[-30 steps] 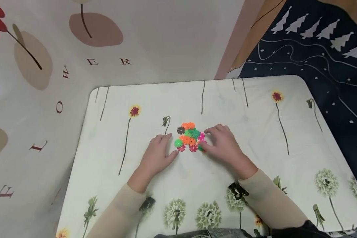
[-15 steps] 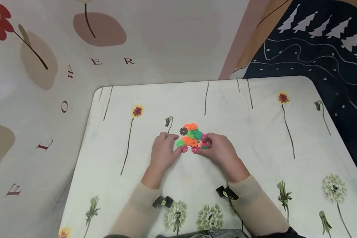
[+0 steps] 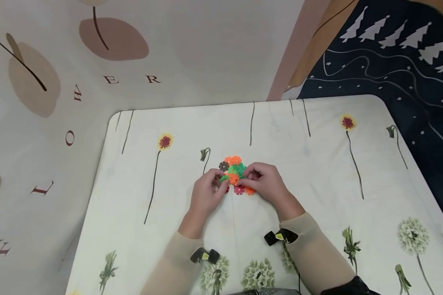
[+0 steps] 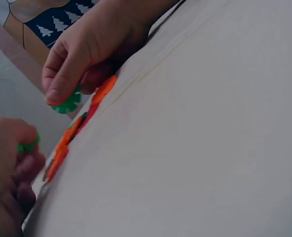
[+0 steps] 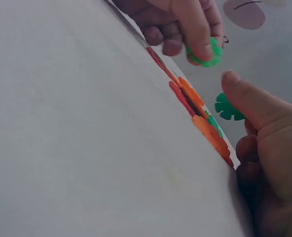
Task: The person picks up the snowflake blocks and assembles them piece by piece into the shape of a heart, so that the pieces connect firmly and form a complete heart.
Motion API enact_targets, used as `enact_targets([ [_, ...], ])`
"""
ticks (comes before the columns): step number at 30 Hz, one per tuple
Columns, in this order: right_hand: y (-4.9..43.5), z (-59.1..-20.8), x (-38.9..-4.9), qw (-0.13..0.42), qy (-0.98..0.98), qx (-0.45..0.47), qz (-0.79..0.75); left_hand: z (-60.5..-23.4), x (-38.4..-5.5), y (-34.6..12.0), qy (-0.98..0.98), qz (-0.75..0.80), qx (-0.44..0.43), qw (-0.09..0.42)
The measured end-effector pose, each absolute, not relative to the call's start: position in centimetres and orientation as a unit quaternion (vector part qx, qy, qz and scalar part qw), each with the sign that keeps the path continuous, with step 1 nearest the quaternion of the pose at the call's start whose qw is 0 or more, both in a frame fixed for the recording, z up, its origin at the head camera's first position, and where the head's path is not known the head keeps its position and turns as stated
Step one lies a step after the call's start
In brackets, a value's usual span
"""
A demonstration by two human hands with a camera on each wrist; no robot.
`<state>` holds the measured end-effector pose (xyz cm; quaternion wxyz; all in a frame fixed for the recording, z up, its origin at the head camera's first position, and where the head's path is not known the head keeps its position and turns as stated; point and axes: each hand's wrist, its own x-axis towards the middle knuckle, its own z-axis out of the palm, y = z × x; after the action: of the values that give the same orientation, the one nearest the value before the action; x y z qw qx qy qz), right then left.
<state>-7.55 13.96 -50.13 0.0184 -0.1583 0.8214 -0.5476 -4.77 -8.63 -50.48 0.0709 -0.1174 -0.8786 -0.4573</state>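
Note:
My left hand (image 3: 206,193) pinches a bright green notched plastic disc (image 5: 213,53) between thumb and fingers. In my right hand (image 3: 268,185) a darker green notched disc (image 5: 228,108) is pinched the same way, its toothed edge showing past the thumb. The two discs are held up facing each other, apart, over a small pile of similar flower-shaped discs. In the pile an orange disc (image 3: 234,178), a dark grey disc (image 3: 224,166) and a pink disc (image 3: 239,189) show. My fingers hide parts of the pile's left and right sides.
The pile lies on a table with a white flower-printed cloth (image 3: 184,135). Behind it rises a pale printed wall (image 3: 221,53), and a dark blue tree-printed surface (image 3: 387,65) is at the far right. Black cameras (image 3: 204,256) are strapped at both wrists.
Both hands have moved inward over the pile. The right hand has picked up a darker green disc from the right side, the left a bright green one from the left side.

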Motion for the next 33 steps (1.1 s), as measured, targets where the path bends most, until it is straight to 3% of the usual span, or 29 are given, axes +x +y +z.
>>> enact_targets([
  [10,13.5,-51.0,-7.8,-0.087,0.769,-0.187,-0.605,-51.3,-4.8,-8.6,-0.805,-0.580,-0.111,0.062],
  [20,12.4,-51.0,-7.5,-0.036,0.751,-0.178,-0.635,-51.1,-5.0,-8.4,-0.791,-0.604,-0.086,0.043],
  [33,12.7,-51.4,-7.6,-0.036,0.732,-0.201,-0.650,-51.3,-5.2,-8.4,-0.762,-0.644,-0.062,0.011],
])
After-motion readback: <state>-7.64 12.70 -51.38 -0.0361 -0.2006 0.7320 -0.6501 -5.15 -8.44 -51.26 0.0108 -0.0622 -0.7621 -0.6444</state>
